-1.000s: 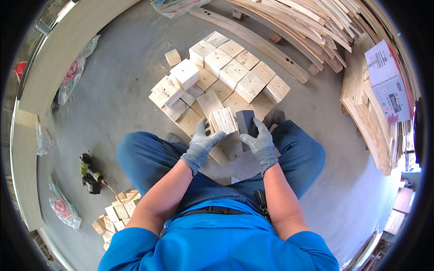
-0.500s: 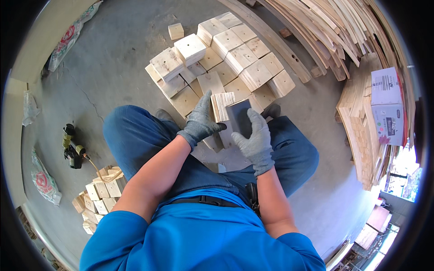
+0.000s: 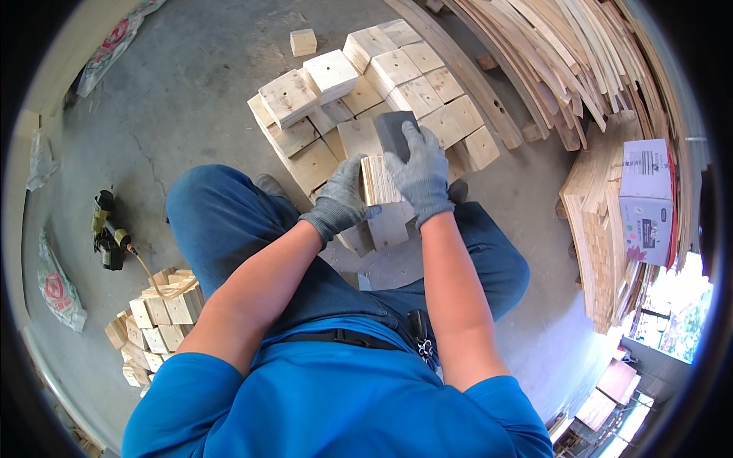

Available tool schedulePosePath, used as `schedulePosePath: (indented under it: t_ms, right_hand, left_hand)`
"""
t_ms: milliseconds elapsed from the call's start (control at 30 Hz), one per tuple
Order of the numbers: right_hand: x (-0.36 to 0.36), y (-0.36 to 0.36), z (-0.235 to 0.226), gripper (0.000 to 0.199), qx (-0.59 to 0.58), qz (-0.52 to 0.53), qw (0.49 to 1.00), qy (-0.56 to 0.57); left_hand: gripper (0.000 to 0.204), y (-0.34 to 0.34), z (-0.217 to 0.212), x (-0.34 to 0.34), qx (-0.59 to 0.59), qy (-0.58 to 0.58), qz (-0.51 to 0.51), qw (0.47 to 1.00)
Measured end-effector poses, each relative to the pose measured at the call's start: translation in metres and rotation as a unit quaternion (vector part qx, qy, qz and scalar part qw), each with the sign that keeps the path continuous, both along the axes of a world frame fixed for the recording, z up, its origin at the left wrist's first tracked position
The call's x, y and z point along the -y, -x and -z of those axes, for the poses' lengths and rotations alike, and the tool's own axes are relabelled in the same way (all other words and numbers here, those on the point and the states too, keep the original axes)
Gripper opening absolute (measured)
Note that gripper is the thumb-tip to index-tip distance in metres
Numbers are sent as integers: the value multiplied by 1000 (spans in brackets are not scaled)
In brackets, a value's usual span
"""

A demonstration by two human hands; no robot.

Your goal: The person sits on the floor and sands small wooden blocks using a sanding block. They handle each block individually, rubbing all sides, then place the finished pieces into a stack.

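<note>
My gloved left hand grips a square-cut wooden block from its left side, with the layered grain of its edge facing up. Against the block's far right side, my gloved right hand is wrapped round a dark grey sanding block. The right fingers lie over the top of the sanding block, and its lower end is hidden by that hand. Just beyond both hands stands a stepped pile of pale wooden blocks, several with a small hole in the face.
One loose wooden block lies beyond the pile. On the floor to my left are a nail gun with a hose and a second heap of blocks. Long boards and a carton on stacked timber stand at the right.
My right hand has moved up and away from me with the sanding block, which has shifted to the wooden block's far side. The left hand keeps its grip.
</note>
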State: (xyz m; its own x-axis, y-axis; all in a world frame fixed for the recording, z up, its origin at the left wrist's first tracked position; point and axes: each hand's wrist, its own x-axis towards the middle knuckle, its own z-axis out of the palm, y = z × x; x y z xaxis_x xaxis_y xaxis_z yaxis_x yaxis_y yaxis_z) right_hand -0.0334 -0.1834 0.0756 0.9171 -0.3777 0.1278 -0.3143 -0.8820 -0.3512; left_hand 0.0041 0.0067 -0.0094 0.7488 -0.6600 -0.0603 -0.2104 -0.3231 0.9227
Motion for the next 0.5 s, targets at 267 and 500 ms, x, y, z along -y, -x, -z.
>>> schedulePosePath:
  t_ms: [267, 500]
  right_hand:
    - [-28, 59, -3, 74, 23, -39, 999, 14]
    - [-57, 136, -20, 77, -20, -91, 995, 16]
  left_hand:
    - [106, 3, -10, -5, 13, -26, -16, 999]
    - [107, 4, -7, -5, 28, -34, -6, 999]
